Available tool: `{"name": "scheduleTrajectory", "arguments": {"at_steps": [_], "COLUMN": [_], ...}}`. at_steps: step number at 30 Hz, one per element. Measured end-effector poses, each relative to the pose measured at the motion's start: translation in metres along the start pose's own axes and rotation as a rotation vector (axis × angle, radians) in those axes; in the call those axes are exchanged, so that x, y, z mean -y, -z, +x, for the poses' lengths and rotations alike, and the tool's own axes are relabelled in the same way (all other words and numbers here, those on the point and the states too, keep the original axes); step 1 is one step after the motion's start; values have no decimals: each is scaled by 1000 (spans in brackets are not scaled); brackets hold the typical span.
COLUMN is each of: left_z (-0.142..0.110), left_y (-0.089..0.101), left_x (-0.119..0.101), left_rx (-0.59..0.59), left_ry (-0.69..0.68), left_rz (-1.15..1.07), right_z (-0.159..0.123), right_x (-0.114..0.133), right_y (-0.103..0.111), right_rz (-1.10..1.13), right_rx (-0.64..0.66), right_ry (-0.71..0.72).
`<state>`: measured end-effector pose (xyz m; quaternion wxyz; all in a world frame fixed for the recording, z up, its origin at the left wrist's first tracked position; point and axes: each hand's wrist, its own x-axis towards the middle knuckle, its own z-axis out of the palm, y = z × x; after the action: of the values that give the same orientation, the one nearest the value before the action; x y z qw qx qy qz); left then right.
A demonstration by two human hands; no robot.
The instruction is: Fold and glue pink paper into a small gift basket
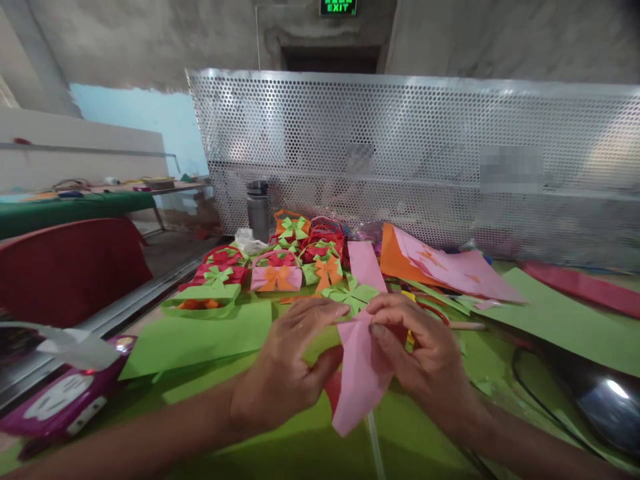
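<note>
A folded piece of pink paper hangs between my two hands above the green table, with a red side showing at its lower left. My left hand is closed, its thumb and fingers pinching the paper's left upper edge. My right hand pinches the top right of the same paper between thumb and fingers. Just beyond the fingertips lies a green paper bow shape. Past it, several small folded paper bags stand in a cluster, among them a pink bag with an orange bow.
A green sheet lies at the left; pink sheets and another green sheet lie at the right. A grey bottle stands before the perforated metal panel. A purple power strip and a black glossy object flank my forearms.
</note>
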<state>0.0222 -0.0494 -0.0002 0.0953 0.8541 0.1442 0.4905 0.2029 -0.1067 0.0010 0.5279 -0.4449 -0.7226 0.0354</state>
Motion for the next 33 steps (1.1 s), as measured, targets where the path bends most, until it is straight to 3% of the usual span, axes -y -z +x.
{"name": "scheduleTrajectory", "arguments": {"at_steps": [4,12,14,18,20,27,33], "left_z": [7,9,8,8,8,13,15], "left_y": [2,5,3,-2,-3,3,5], "left_x": [3,-11,-12,-8,-6,-10,-14], "left_rx": [-28,33,61,154,169,20,55], "left_ry": [-32,-5,77,384,456,187,214], "left_rz": [-12,-88,-126,-295,-382,-338,-297], "right_z": [-1,-2,-3,-3,-1,-2,-6], "right_x": [0,9,11,11,10,8,9], "right_y": [-2,1,2,4,3,6,9], "right_rz": [-28,-136,-130,-98,-82,-40,-73], "right_rx": [30,90,97,91,81,163,248], "right_ry": [58,308,318,290,282,367,386]}}
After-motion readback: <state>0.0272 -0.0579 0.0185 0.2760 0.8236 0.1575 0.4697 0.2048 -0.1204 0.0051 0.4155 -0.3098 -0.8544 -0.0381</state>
